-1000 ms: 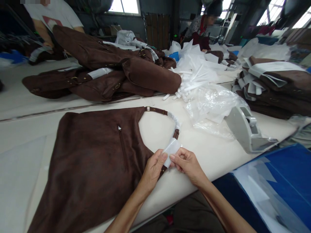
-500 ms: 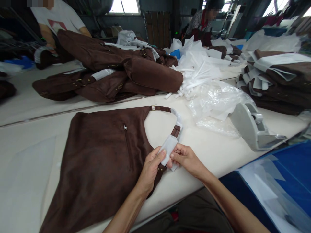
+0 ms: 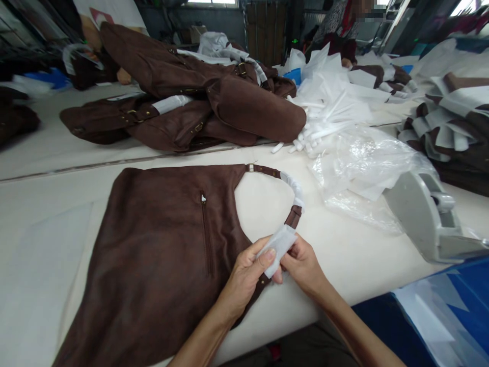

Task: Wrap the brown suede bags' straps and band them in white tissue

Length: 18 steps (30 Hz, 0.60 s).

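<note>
A dark brown bag [image 3: 160,244] with a zipper lies flat on the pale table. Its strap [image 3: 267,169] curves out to the right, and white wrapping [image 3: 294,187] covers one stretch. On the strap's lower part is a piece of white paper [image 3: 281,244]. My left hand [image 3: 250,270] holds that paper against the strap, thumb on top. My right hand [image 3: 301,260] is closed at the paper's right edge, its fingertips partly hidden.
Brown bags [image 3: 183,97] are piled beyond. White paper rolls [image 3: 324,122], clear plastic [image 3: 367,168] and a grey tape dispenser [image 3: 424,214] lie to the right, near a blue container [image 3: 462,290]. A person's hand [image 3: 124,76] shows at the back left.
The view has shifted, so the dispenser and piles appear farther right. The paper now lies more closely round the strap, its loose lower end no longer showing. Both hands keep their grip.
</note>
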Each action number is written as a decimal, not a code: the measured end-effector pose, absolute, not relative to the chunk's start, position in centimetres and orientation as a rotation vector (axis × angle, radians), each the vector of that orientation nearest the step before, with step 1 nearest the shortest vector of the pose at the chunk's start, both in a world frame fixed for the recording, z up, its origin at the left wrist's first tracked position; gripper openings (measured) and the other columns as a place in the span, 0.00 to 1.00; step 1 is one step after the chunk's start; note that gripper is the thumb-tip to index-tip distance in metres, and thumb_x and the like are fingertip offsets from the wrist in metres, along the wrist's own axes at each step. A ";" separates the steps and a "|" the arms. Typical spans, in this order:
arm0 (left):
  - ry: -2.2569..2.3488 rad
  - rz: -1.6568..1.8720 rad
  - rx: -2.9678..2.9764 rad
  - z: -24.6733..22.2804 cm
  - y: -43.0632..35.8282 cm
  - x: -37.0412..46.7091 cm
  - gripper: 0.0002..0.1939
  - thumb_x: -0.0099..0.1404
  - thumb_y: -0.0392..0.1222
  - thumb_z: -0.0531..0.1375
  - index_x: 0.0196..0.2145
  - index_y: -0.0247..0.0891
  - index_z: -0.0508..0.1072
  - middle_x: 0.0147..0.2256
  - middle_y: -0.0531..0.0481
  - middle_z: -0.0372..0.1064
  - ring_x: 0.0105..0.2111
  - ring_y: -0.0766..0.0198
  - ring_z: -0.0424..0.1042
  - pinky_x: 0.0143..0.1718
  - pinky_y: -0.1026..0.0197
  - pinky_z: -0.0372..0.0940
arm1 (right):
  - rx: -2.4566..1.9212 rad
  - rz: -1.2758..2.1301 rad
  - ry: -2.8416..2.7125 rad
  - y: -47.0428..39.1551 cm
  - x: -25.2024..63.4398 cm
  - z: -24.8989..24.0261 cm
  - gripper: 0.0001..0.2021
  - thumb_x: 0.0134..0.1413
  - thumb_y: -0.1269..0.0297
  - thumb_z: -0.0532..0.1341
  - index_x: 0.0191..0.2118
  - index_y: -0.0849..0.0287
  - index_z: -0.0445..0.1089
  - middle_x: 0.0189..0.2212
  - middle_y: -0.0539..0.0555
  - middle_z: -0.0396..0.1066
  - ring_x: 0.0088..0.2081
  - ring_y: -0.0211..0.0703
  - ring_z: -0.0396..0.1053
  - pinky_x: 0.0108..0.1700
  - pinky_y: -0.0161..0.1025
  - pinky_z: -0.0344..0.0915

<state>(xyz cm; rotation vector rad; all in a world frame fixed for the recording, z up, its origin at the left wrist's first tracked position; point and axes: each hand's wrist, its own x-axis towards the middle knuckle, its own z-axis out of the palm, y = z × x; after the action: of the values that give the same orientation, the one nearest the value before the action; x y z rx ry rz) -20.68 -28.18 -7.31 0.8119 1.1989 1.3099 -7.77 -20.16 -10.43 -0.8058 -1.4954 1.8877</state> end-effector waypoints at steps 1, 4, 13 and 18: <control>1.194 1.294 0.816 -7.3 -28.2 -20.7 0.21 0.71 0.49 0.56 0.55 0.34 0.72 0.22 0.54 0.68 0.27 0.66 0.64 0.36 0.64 0.59 | -0.864 1.853 -1.500 -20.1 -7.9 -10.6 0.06 0.54 0.62 0.64 0.34 0.57 0.67 0.19 0.44 0.69 0.21 0.35 0.65 0.25 0.32 0.62; 1.171 1.259 0.801 -7.3 -28.2 -20.6 0.28 0.70 0.50 0.57 0.63 0.35 0.64 0.23 0.54 0.69 0.27 0.65 0.66 0.38 0.62 0.60 | -0.943 1.832 -1.507 -19.9 -8.1 -10.4 0.06 0.50 0.65 0.64 0.28 0.58 0.66 0.17 0.45 0.68 0.21 0.35 0.64 0.25 0.32 0.62; 1.302 1.203 0.928 -8.3 -27.9 -19.0 0.35 0.66 0.50 0.61 0.65 0.34 0.58 0.27 0.51 0.74 0.29 0.61 0.71 0.38 0.60 0.64 | -0.965 1.854 -0.961 -18.5 -8.5 -9.8 0.16 0.49 0.52 0.69 0.32 0.57 0.64 0.20 0.44 0.65 0.20 0.34 0.60 0.22 0.32 0.58; 1.417 1.146 1.088 -8.0 -28.1 -18.8 0.27 0.67 0.52 0.60 0.58 0.36 0.69 0.38 0.46 0.78 0.38 0.57 0.75 0.42 0.60 0.65 | -1.028 1.711 -0.912 -18.8 -3.8 -9.9 0.14 0.51 0.54 0.67 0.38 0.56 0.67 0.34 0.52 0.73 0.32 0.42 0.72 0.34 0.41 0.71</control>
<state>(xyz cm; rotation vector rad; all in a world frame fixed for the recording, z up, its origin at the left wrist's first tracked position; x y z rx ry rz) -18.77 -28.15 -8.00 1.0882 1.4166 1.1464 -3.80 -18.76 -9.85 -1.0278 -0.9119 1.7109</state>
